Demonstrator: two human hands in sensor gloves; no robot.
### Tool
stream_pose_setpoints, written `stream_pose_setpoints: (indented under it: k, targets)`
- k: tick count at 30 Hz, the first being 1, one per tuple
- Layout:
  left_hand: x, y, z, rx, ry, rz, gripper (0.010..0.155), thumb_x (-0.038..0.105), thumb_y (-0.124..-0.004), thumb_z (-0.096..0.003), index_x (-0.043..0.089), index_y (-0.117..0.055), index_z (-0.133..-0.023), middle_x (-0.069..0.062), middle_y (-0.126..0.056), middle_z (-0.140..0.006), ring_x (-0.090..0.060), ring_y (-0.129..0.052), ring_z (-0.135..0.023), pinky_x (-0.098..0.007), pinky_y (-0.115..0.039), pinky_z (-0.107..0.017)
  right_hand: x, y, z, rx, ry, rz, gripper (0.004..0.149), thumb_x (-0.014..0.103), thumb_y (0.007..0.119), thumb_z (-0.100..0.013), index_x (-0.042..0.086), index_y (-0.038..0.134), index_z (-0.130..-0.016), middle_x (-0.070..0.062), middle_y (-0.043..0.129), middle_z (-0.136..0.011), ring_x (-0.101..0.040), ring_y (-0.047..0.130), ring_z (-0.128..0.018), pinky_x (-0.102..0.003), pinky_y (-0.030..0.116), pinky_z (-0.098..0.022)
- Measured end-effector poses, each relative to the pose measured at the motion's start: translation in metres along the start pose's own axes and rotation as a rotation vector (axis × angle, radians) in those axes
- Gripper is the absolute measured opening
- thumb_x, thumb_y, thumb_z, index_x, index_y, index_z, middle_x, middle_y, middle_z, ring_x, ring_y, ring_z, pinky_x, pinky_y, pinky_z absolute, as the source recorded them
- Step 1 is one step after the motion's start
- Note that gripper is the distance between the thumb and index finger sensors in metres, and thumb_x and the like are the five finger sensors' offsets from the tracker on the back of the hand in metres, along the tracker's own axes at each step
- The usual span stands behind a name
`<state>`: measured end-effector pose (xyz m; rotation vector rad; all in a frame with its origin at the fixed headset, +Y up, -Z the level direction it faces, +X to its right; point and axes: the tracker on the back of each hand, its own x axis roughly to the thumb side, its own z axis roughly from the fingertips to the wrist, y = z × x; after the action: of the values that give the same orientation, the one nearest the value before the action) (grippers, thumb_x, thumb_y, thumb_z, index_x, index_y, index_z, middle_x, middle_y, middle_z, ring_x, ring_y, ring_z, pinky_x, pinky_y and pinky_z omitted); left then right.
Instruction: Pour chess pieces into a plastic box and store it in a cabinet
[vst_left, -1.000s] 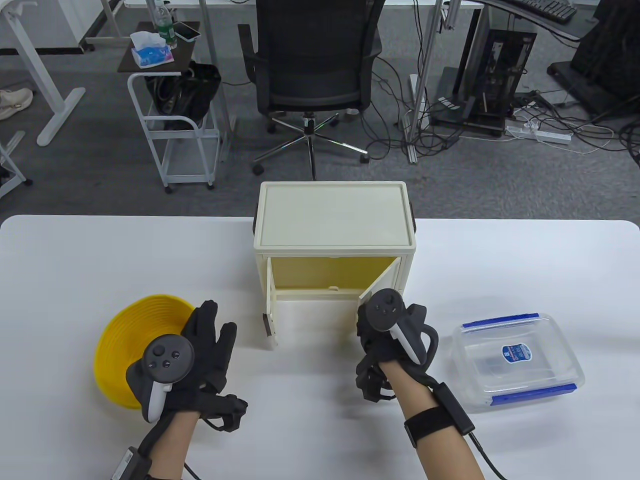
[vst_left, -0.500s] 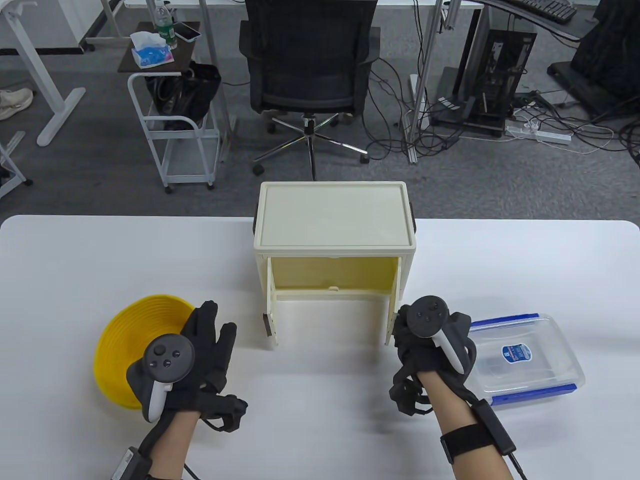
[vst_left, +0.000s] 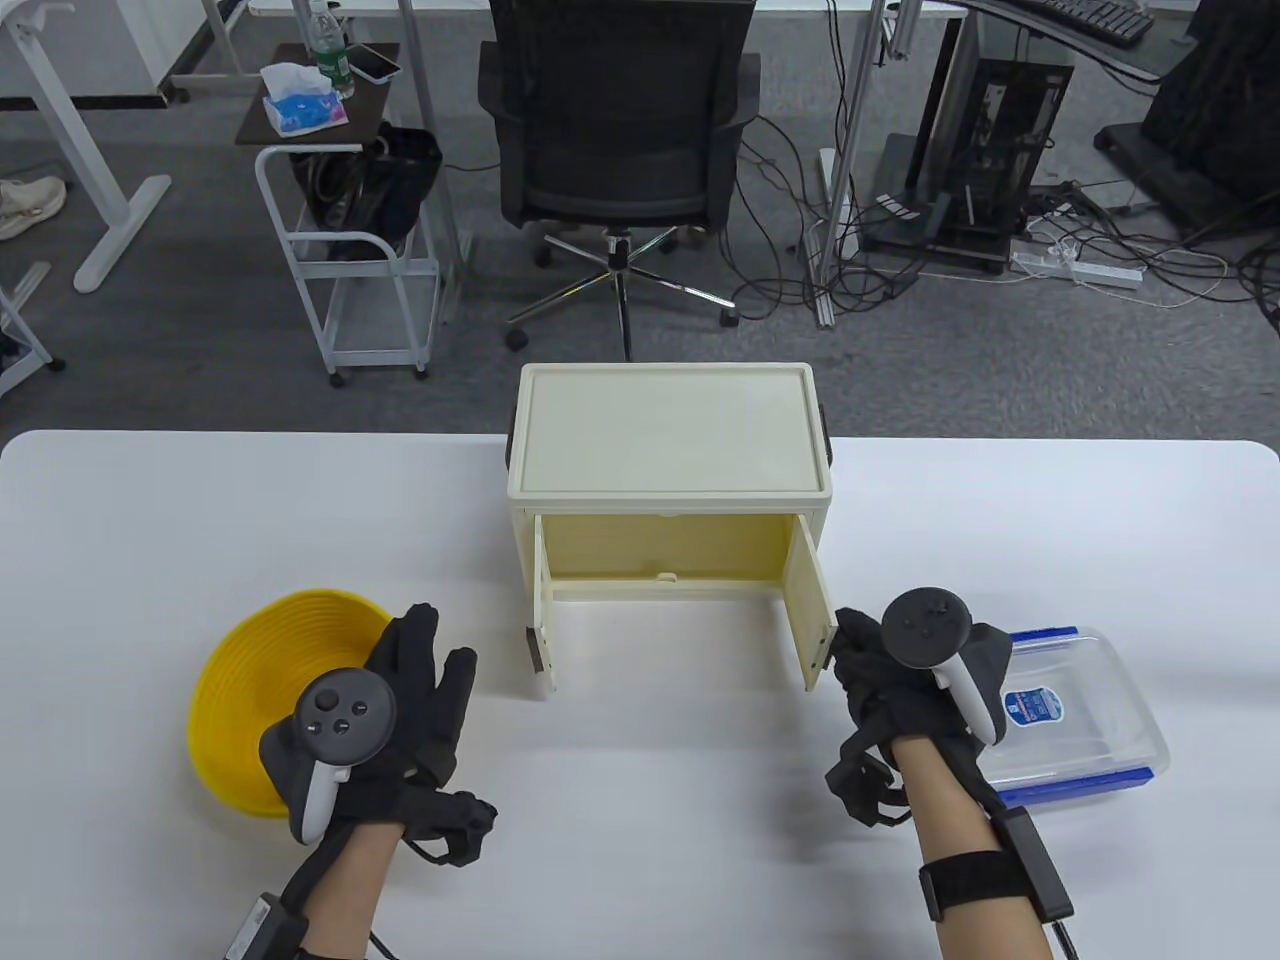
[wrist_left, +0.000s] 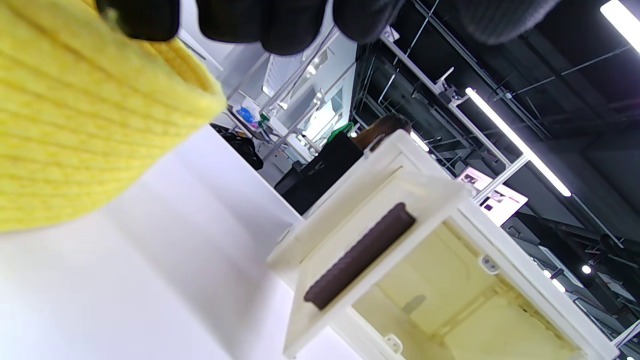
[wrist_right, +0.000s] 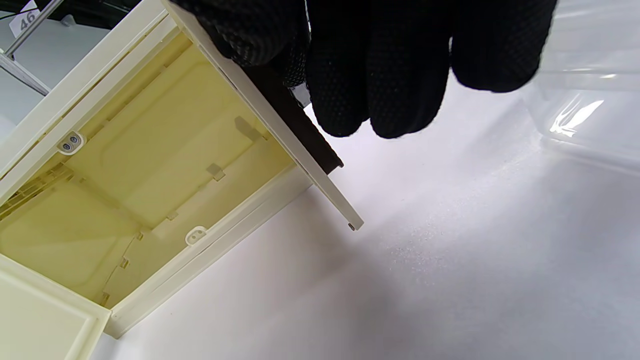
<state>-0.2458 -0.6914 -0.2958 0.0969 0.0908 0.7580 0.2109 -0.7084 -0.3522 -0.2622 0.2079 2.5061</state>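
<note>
A cream cabinet (vst_left: 668, 430) stands mid-table with both doors open and its inside bare. My right hand (vst_left: 862, 662) grips the outer edge of the right door (vst_left: 808, 612). In the right wrist view my fingers (wrist_right: 390, 75) curl over that door's dark handle (wrist_right: 305, 135). A clear plastic box (vst_left: 1095, 725) with blue clips lies just right of that hand. My left hand (vst_left: 420, 680) rests with fingers stretched on the right rim of a yellow bowl (vst_left: 235, 690). The left wrist view shows the bowl (wrist_left: 75, 125) under my fingertips (wrist_left: 280, 20). No chess pieces show.
The left door (vst_left: 541, 620) juts toward me, and its brown handle (wrist_left: 360, 255) shows in the left wrist view. The white table (vst_left: 200, 520) runs wide to both sides. An office chair (vst_left: 620, 120) and a cart (vst_left: 350, 250) stand beyond the far edge.
My right hand has swung the cabinet's right door outward and to the right, from half shut to wide open. My left hand has stayed on the bowl.
</note>
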Motion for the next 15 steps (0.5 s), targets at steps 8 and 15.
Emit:
stream_pose_setpoints:
  k: [8, 15]
  targets:
    - [0.0005, -0.0017, 0.0001, -0.007, -0.003, -0.007, 0.071, 0.055, -0.055, -0.0599, 0.016, -0.034, -0.115, -0.026, -0.036, -0.122, -0.053, -0.039, -0.11, -0.074, -0.047, -0.072, -0.0015, 0.0016, 0.0002, 0.001, -0.011, -0.016, 0.05, 0.029, 0.066, -0.059, 0.012, 0.065, -0.106, -0.021, 0.088, -0.081, -0.04, 0.092, -0.063, -0.054, 0.081, -0.051]
    - [0.0004, -0.0017, 0.0002, -0.02, -0.004, 0.006, 0.072, 0.055, -0.054, -0.0598, 0.016, -0.032, -0.115, -0.027, -0.036, -0.122, -0.054, -0.039, -0.11, -0.074, -0.048, -0.072, -0.0025, -0.0022, 0.0037, 0.046, -0.009, 0.006, 0.061, 0.033, 0.064, -0.061, -0.002, 0.05, -0.11, -0.03, 0.074, -0.095, -0.05, 0.079, -0.077, -0.06, 0.073, -0.059]
